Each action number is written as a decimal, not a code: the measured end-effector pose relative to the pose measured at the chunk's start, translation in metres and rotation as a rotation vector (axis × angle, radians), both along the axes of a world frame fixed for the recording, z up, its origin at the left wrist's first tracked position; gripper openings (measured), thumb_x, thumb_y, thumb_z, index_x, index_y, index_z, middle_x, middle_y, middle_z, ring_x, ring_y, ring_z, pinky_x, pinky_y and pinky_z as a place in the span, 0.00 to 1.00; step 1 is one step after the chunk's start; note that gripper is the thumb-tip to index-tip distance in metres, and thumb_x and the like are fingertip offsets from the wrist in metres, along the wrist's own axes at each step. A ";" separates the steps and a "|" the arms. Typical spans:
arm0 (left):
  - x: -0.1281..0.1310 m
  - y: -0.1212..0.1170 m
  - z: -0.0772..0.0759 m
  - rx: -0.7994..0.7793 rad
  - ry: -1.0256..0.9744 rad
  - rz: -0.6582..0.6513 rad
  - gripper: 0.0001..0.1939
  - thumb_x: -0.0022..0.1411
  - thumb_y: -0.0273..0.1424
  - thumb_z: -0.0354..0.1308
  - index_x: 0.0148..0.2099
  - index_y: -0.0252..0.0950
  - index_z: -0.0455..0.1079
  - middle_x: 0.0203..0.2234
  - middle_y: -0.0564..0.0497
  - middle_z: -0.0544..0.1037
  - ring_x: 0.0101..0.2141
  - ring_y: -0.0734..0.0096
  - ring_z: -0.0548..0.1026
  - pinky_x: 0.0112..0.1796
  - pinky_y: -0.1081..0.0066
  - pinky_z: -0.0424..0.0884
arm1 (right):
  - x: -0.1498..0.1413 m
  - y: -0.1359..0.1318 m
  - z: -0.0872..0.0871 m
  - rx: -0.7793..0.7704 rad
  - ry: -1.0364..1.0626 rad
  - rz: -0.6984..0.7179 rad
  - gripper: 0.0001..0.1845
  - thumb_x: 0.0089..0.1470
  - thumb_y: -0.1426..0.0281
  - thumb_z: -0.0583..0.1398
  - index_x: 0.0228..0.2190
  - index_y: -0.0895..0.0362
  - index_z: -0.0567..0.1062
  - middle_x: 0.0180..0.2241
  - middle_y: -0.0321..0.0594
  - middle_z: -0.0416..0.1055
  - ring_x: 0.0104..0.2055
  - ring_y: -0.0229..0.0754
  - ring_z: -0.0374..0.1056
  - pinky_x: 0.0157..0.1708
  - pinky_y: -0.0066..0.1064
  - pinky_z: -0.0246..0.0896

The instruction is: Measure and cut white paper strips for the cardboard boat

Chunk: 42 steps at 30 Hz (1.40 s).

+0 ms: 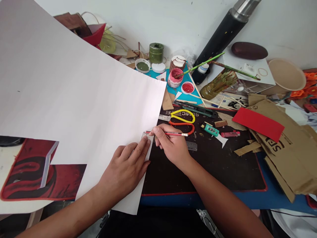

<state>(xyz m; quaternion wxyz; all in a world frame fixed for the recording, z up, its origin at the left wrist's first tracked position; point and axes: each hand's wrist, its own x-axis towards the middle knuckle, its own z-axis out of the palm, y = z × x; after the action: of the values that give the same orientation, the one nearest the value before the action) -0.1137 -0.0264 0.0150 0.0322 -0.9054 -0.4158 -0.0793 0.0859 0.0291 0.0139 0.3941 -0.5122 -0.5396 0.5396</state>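
A large sheet of white paper [81,89] spreads over the left side of the table. My left hand [127,162] lies flat near the paper's right edge, its fingertips pressing on a clear ruler [192,146]. The ruler crosses the paper's edge, and its middle is hidden by my hands. My right hand [169,142] is closed around a red pencil [170,133], with the tip at the ruler's left end on the paper. Just beyond the right hand lie scissors [183,116] with yellow and red handles, blades partly under the paper.
On the dark mat [223,168] are a green utility knife [198,109], a teal lighter [209,129] and a pink lighter [230,134]. Paint jars [175,77] and a brush jar [219,84] stand behind. Cardboard [287,148] with a red card [259,123] lies at right.
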 end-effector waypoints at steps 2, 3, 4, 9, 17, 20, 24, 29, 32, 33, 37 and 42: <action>0.000 0.000 0.000 -0.003 0.005 0.001 0.25 0.78 0.32 0.54 0.69 0.24 0.71 0.67 0.36 0.75 0.51 0.50 0.75 0.46 0.52 0.72 | 0.001 0.000 0.000 0.004 -0.003 -0.001 0.26 0.73 0.47 0.59 0.36 0.54 0.83 0.23 0.32 0.70 0.23 0.37 0.65 0.26 0.30 0.61; 0.000 0.000 0.000 -0.004 0.009 0.002 0.25 0.78 0.32 0.54 0.70 0.24 0.71 0.67 0.36 0.76 0.50 0.50 0.75 0.46 0.52 0.72 | 0.001 0.000 0.001 0.008 -0.006 -0.003 0.26 0.73 0.47 0.59 0.36 0.54 0.83 0.22 0.32 0.70 0.23 0.37 0.65 0.26 0.30 0.60; 0.000 0.000 0.000 -0.004 0.013 0.001 0.25 0.78 0.32 0.54 0.70 0.24 0.70 0.67 0.36 0.76 0.50 0.50 0.75 0.46 0.52 0.72 | 0.002 -0.001 0.001 0.013 -0.011 -0.004 0.26 0.73 0.47 0.59 0.36 0.54 0.83 0.22 0.32 0.70 0.22 0.37 0.64 0.26 0.30 0.60; 0.001 0.000 0.000 0.001 0.004 0.002 0.24 0.78 0.32 0.54 0.70 0.25 0.71 0.66 0.36 0.77 0.51 0.50 0.76 0.47 0.54 0.71 | 0.008 -0.004 0.006 0.026 -0.066 -0.017 0.27 0.73 0.46 0.59 0.34 0.54 0.82 0.22 0.32 0.70 0.22 0.37 0.63 0.24 0.30 0.59; 0.001 0.000 0.002 0.020 0.010 -0.005 0.24 0.78 0.32 0.54 0.69 0.24 0.71 0.66 0.36 0.77 0.50 0.51 0.76 0.47 0.53 0.71 | 0.024 -0.009 0.009 0.021 -0.123 -0.047 0.26 0.74 0.48 0.59 0.33 0.54 0.82 0.21 0.32 0.69 0.22 0.38 0.65 0.24 0.30 0.60; 0.001 0.000 0.000 0.012 0.008 0.000 0.25 0.77 0.32 0.55 0.70 0.26 0.70 0.66 0.36 0.77 0.50 0.50 0.76 0.47 0.53 0.71 | 0.029 -0.012 0.009 0.026 -0.134 -0.065 0.25 0.74 0.50 0.59 0.33 0.54 0.82 0.21 0.32 0.68 0.21 0.37 0.64 0.24 0.31 0.60; 0.000 0.000 0.000 -0.003 -0.012 0.010 0.25 0.76 0.32 0.57 0.71 0.29 0.70 0.65 0.36 0.77 0.51 0.49 0.77 0.48 0.54 0.71 | 0.032 -0.017 0.009 0.019 -0.089 -0.138 0.26 0.73 0.49 0.60 0.32 0.54 0.81 0.19 0.31 0.67 0.20 0.37 0.62 0.23 0.31 0.58; -0.001 -0.001 0.001 0.033 -0.050 -0.026 0.22 0.76 0.30 0.57 0.67 0.25 0.72 0.62 0.35 0.80 0.49 0.50 0.77 0.47 0.54 0.71 | 0.029 -0.019 0.012 0.013 -0.007 -0.148 0.25 0.72 0.49 0.61 0.33 0.55 0.82 0.19 0.31 0.68 0.19 0.36 0.62 0.22 0.30 0.57; -0.003 -0.002 0.001 0.052 -0.073 -0.048 0.18 0.76 0.28 0.57 0.63 0.27 0.75 0.58 0.38 0.83 0.49 0.51 0.77 0.47 0.55 0.71 | 0.025 -0.018 0.012 0.016 0.007 -0.133 0.25 0.72 0.49 0.61 0.32 0.54 0.82 0.19 0.31 0.68 0.19 0.36 0.62 0.22 0.30 0.57; -0.004 -0.002 0.001 0.055 -0.080 -0.059 0.17 0.76 0.27 0.57 0.62 0.28 0.76 0.57 0.39 0.83 0.48 0.52 0.78 0.47 0.55 0.71 | 0.024 -0.018 0.011 0.015 0.006 -0.127 0.25 0.72 0.49 0.61 0.32 0.54 0.82 0.20 0.32 0.68 0.20 0.36 0.62 0.22 0.30 0.57; -0.006 -0.003 -0.001 0.056 -0.105 -0.088 0.16 0.75 0.25 0.57 0.61 0.29 0.76 0.53 0.40 0.84 0.47 0.53 0.78 0.47 0.56 0.72 | 0.019 -0.016 0.009 0.021 0.003 -0.097 0.25 0.73 0.49 0.60 0.33 0.54 0.82 0.21 0.32 0.69 0.21 0.37 0.63 0.23 0.31 0.58; -0.009 -0.005 -0.003 0.068 -0.146 -0.118 0.15 0.74 0.22 0.57 0.59 0.28 0.76 0.49 0.39 0.84 0.46 0.54 0.78 0.47 0.57 0.74 | 0.010 -0.011 0.009 0.023 -0.004 -0.081 0.26 0.72 0.47 0.60 0.33 0.54 0.81 0.21 0.32 0.69 0.21 0.37 0.62 0.24 0.31 0.58</action>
<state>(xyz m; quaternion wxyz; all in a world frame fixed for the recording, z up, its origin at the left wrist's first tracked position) -0.1229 -0.0310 0.0117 0.0279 -0.9185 -0.3600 -0.1611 0.0961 0.0180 0.0226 0.4205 -0.5302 -0.5254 0.5158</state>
